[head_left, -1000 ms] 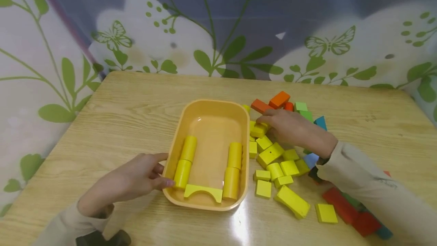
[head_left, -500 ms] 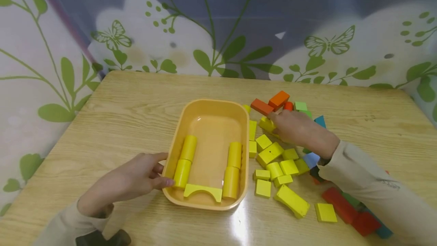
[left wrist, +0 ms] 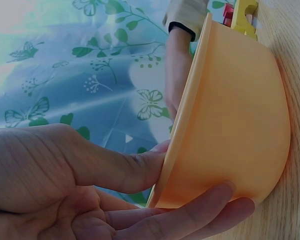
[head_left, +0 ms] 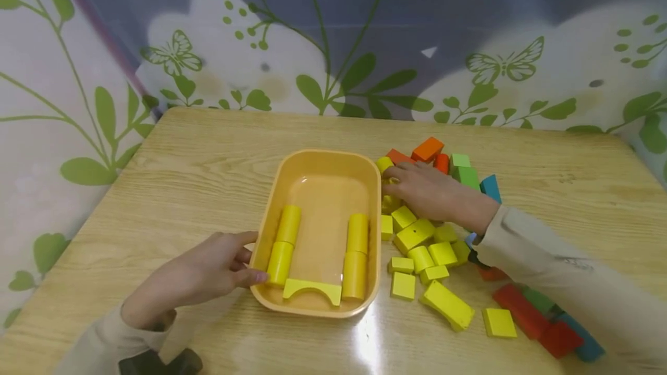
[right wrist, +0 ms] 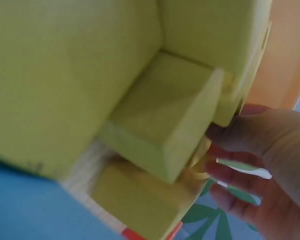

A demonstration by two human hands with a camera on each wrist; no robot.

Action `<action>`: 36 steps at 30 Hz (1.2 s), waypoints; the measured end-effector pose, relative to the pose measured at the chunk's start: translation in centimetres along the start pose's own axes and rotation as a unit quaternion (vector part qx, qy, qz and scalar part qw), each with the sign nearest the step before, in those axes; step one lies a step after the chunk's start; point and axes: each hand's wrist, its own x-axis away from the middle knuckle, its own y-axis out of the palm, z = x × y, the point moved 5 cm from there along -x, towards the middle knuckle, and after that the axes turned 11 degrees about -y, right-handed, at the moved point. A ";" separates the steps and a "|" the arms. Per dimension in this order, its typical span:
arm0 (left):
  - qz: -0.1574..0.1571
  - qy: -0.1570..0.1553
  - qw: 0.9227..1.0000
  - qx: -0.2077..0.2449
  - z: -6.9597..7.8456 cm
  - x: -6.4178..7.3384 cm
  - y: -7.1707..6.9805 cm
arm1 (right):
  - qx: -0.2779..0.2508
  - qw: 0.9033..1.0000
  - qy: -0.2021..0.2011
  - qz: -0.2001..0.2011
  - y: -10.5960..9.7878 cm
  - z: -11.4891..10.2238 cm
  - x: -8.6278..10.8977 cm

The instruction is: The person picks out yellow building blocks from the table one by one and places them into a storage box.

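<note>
An orange-yellow plastic tub (head_left: 323, 201) stands mid-table. My left hand (head_left: 211, 268) grips its near-left rim, thumb over the rim and fingers against the outer wall (left wrist: 240, 115) in the left wrist view. Inside, two yellow cylinders (head_left: 279, 263) line the left wall, two more cylinders (head_left: 355, 275) the right, and a yellow arch block (head_left: 312, 286) the near end. My right hand (head_left: 427, 190) is down among yellow blocks beside the tub's right wall. In the right wrist view its thumb and fingers (right wrist: 240, 175) are close around a yellow block's edge; I cannot tell whether it holds one.
Several loose yellow blocks (head_left: 414, 236) lie right of the tub. Behind them are orange-red blocks (head_left: 428, 149), green blocks (head_left: 467, 176) and a blue block (head_left: 490, 187). Red blocks (head_left: 560, 338) lie near the right forearm. A patterned wall covering (head_left: 333, 45) rises behind the table.
My right hand first drew right, uncovering a yellow block, then moved left towards the tub's right wall. The left hand keeps its grip on the tub, which stays in place.
</note>
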 end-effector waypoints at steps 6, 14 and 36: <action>0.001 -0.003 1.000 0.002 0.0 -0.1 -0.1 | -0.067 0.997 0.031 0.002 -0.5 0.5 0.0; 0.000 -0.002 1.000 -0.009 0.3 -0.1 -0.3 | -0.104 0.986 0.069 0.112 -4.7 0.9 0.5; -0.005 -0.015 1.000 0.000 -0.1 0.1 -0.1 | -0.139 0.990 0.030 0.009 -4.5 -5.3 -8.2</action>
